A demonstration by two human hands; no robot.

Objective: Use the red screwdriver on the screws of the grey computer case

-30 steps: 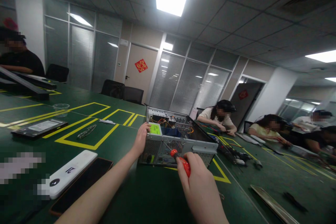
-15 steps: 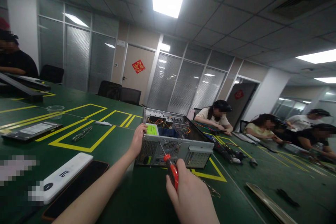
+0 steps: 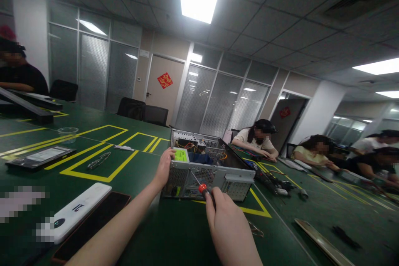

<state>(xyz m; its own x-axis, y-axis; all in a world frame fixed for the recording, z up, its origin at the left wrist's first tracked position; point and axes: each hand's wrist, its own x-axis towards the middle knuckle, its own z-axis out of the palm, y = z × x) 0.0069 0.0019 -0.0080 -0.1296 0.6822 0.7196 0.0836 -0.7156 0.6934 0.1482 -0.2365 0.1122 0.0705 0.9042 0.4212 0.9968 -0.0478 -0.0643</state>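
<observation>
An opened computer case (image 3: 240,189) lies on the green table with its rear panel facing me. At its upper left corner sits a power supply with a bright green label (image 3: 181,155). My left hand (image 3: 164,167) is closed round that corner, its fingertips at the edge beside the label. In my right hand (image 3: 229,216) is a screwdriver (image 3: 202,188) with a red and black handle, wrapped by the fingers. Its thin shaft slants up and left to the rear panel, below the label. Whether the tip sits in a screw is too small to tell.
Left on the table are a hard drive (image 3: 40,158), a clear plastic cup (image 3: 67,133), a white device marked 21 (image 3: 82,212) and a dark phone (image 3: 93,226). Cables and parts (image 3: 277,183) lie right of the case. Several people sit around, one (image 3: 257,137) beyond the case.
My right hand has shifted slightly right and turned on the screwdriver, so less of the red handle shows. The left hand keeps its place on the case corner.
</observation>
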